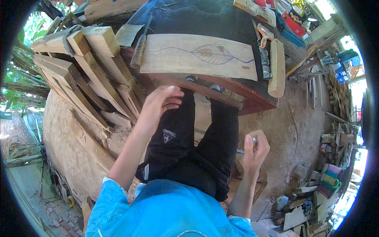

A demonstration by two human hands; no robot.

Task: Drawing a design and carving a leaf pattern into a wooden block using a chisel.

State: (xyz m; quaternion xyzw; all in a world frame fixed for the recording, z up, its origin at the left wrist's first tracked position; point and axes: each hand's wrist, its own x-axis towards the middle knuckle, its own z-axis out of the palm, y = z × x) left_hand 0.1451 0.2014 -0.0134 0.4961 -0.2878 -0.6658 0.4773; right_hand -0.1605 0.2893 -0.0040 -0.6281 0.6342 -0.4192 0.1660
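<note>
My right hand (256, 150) is closed around a slim pen-like thing, raised to the right of my legs. A bluish end of it shows beside the fingers; the rest is hidden. My left hand (164, 100) hangs with loosely bent fingers above my left thigh, nothing visible in it, close to the front edge of the table. On the table lies a pale wooden board (166, 61), with a leaf and a long wavy stem drawn on it in blue-purple lines. Neither hand touches the board.
The dark-topped table (177, 19) bears a wooden-handled tool (138, 51), a brownish sheet (128, 34), a paintbrush (265, 33) and a wooden block (277, 67). Thick timbers (98, 71) lean at the left. A woven bag (331, 179) and wood scraps lie at the right.
</note>
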